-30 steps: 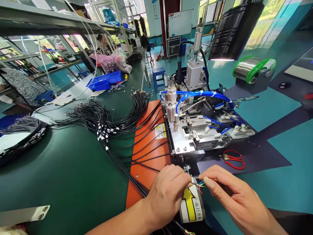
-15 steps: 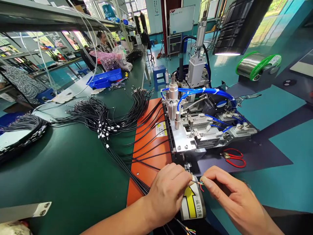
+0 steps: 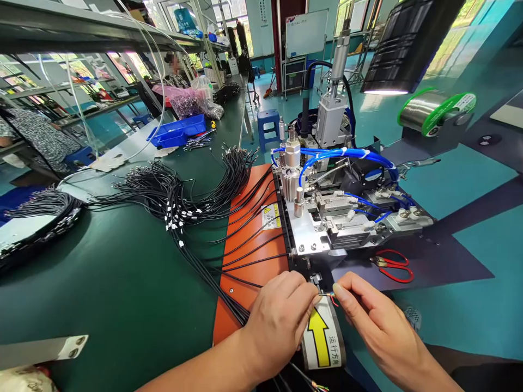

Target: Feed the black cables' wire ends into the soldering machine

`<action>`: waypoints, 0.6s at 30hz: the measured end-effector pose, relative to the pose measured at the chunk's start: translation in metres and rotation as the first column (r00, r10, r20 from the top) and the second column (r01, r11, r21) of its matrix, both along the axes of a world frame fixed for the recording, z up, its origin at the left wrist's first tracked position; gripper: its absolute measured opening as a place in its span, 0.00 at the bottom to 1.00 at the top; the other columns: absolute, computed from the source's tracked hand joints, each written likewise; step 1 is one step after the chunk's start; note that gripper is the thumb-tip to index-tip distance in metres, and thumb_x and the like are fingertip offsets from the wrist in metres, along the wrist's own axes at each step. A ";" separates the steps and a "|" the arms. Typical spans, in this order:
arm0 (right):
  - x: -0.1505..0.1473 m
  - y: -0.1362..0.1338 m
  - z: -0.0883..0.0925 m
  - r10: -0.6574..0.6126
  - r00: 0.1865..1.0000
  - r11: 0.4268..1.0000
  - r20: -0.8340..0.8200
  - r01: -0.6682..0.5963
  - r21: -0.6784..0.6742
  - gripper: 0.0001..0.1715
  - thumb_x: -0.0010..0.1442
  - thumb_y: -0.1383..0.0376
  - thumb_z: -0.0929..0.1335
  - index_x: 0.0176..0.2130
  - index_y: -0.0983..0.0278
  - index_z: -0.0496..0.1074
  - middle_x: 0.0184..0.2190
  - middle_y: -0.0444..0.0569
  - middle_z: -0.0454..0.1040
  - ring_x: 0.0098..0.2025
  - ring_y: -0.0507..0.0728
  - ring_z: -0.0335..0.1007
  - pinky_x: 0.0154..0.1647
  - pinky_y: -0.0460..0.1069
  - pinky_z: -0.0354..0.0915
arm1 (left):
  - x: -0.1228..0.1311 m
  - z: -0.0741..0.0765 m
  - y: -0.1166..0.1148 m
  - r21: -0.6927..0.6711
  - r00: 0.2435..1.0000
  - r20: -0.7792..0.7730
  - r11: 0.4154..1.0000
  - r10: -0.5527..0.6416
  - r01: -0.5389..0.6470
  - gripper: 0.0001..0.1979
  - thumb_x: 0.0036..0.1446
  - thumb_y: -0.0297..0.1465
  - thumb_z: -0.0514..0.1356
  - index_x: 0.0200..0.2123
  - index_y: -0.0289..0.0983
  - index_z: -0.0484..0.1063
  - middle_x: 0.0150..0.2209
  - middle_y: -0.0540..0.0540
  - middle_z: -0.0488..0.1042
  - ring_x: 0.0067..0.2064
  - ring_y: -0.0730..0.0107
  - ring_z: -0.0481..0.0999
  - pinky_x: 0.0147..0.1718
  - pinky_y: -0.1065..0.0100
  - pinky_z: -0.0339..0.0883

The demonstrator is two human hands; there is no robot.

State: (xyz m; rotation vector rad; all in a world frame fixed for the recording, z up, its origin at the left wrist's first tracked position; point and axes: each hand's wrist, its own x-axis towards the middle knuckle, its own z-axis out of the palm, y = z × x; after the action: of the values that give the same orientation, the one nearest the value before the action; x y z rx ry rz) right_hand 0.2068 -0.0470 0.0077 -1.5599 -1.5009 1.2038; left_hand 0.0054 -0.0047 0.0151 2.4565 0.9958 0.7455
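My left hand (image 3: 281,321) is closed around a black cable near its stripped end, above a label with a yellow arrow (image 3: 319,335). Thin coloured wires (image 3: 330,295), one of them red, stick out between my hands. The thumb and forefinger of my right hand (image 3: 373,321) pinch the tips of these wires. A bundle of black cables (image 3: 204,272) runs across the orange plate (image 3: 245,250) and under my left hand. Below that hand, another stripped cable end (image 3: 318,385) shows its coloured wires.
A metal machine with blue air hoses (image 3: 351,155) stands ahead, cables lying along its edge. Red-handled cutters (image 3: 394,265) rest beside it. Further off are a solder wire spool (image 3: 435,111), a black lamp (image 3: 396,49), a blue bin (image 3: 177,130) and piled black cables (image 3: 159,185).
My right hand has moved slightly left and up, its fingertips now on the coloured wires, which look straighter. The left hand keeps its hold. The view has shifted a little.
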 end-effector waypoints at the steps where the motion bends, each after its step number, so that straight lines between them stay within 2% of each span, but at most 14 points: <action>1: 0.000 0.002 -0.001 -0.007 1.000 1.000 0.008 0.007 0.007 0.20 0.73 0.49 0.59 0.35 0.58 0.66 0.29 0.40 0.64 0.31 0.52 0.61 0.31 0.45 0.61 | -0.001 0.000 0.001 -0.005 1.000 0.012 1.000 0.010 -0.010 0.11 0.71 0.28 0.52 0.41 0.35 0.74 0.35 0.44 0.70 0.35 0.66 0.68 0.33 0.66 0.66; 5: -0.001 0.012 -0.005 -0.025 0.999 0.999 0.028 0.024 0.031 0.21 0.73 0.49 0.58 0.35 0.58 0.66 0.29 0.41 0.66 0.32 0.53 0.63 0.33 0.47 0.63 | -0.006 -0.001 0.005 -0.014 0.998 0.056 1.000 0.025 -0.024 0.14 0.68 0.23 0.52 0.51 0.37 0.74 0.40 0.42 0.72 0.40 0.64 0.70 0.38 0.65 0.70; 18: -0.009 0.025 -0.025 -0.054 0.993 0.989 0.107 0.038 0.144 0.18 0.74 0.54 0.57 0.37 0.59 0.65 0.32 0.43 0.69 0.35 0.55 0.67 0.39 0.51 0.64 | -0.012 -0.005 0.010 0.026 0.995 0.006 0.995 0.100 -0.100 0.15 0.66 0.21 0.53 0.48 0.38 0.78 0.37 0.43 0.73 0.39 0.62 0.70 0.37 0.63 0.68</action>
State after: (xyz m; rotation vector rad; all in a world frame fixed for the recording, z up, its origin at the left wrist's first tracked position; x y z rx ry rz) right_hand 0.1975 -0.0218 -0.0177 -1.5780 -1.5761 0.9761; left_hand -0.0063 0.0049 0.0100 2.4402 1.1215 0.8009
